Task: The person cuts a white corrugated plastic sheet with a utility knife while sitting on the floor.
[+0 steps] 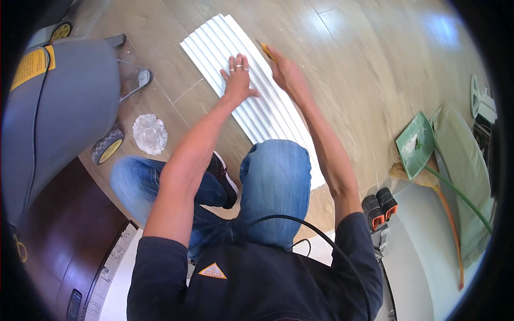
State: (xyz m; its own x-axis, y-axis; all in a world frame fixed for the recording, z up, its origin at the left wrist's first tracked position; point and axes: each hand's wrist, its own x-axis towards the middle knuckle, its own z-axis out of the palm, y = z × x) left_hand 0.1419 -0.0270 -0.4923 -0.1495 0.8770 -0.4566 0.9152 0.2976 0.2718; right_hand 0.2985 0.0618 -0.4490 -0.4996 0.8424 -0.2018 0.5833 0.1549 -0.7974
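Note:
A long white ribbed panel (257, 80) lies at a slant on the floor, its near end running under my bent knee. My left hand (239, 78) presses flat on its ridges, fingers stretched and thumb out to the side. Rings show on the fingers. At the panel's right edge my right hand (284, 68) is closed around a slim yellow utility knife (267, 52), whose thin tip points away to the upper left. The fingers of that hand are partly hidden by its back.
To the left stands a large grey wheeled machine (80, 91); a round whitish crumpled dish (150, 134) lies near its wheel. On the right are a green dustpan (415, 144), an orange-handled broom (450, 230) and dark objects with orange ends (380, 206). A black cable (316, 229) crosses my body.

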